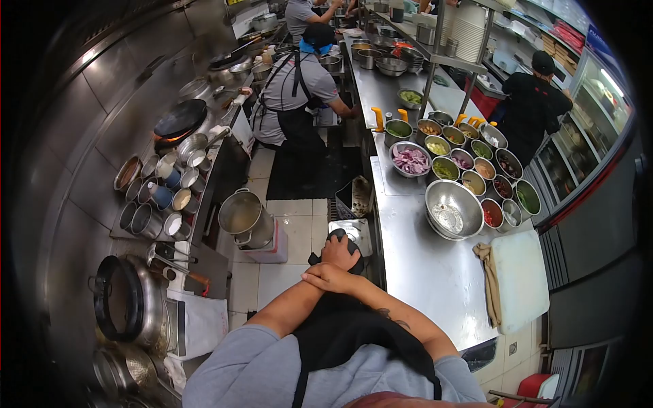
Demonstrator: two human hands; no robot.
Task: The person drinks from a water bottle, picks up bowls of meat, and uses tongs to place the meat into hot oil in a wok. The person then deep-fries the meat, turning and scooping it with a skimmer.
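My left hand [340, 253] lies against a black item [355, 266] in front of my apron, low in the middle of the view. The item looks like dark cloth or a cap, but its shape is partly hidden under the hand. Across my left wrist rests my right hand [325, 277], its fingers closed round it. Both forearms cross over my black apron [347, 340]. Just beyond the hands is a shiny metal surface [357, 234] at floor level.
A steel counter [422, 285] on the right holds a large bowl [454, 209], ingredient pots and a white board [520, 279]. On the left stand woks [119, 299] and a stockpot [243, 216]. A co-worker [292, 95] bends ahead; another person [537, 109] stands back right.
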